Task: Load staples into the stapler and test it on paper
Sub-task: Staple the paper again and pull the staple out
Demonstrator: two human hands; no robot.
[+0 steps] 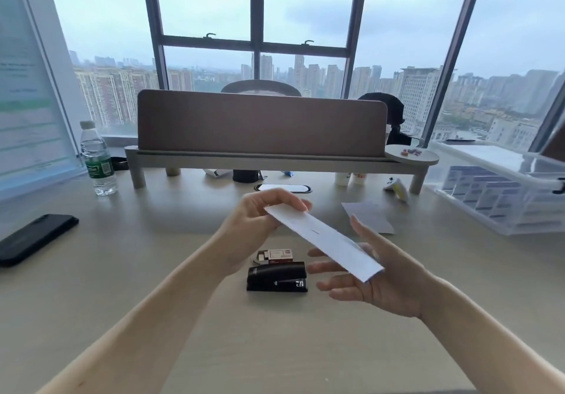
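Observation:
A folded white paper strip (pixel 324 238) is held above the desk, slanting from upper left to lower right, with a small staple mark near its middle. My left hand (pixel 256 225) pinches its upper left end. My right hand (pixel 376 277) supports its lower right end, fingers spread under it. Below the strip, a black stapler (pixel 276 276) lies closed on the desk. A small staple box (pixel 276 255) sits just behind the stapler, partly slid open.
A black phone (pixel 33 238) lies at the left. A water bottle (pixel 97 158) stands at back left. Another paper piece (pixel 370 216) lies at right, near a clear plastic bin (pixel 504 186). A desk shelf with divider (pixel 260 155) runs across the back.

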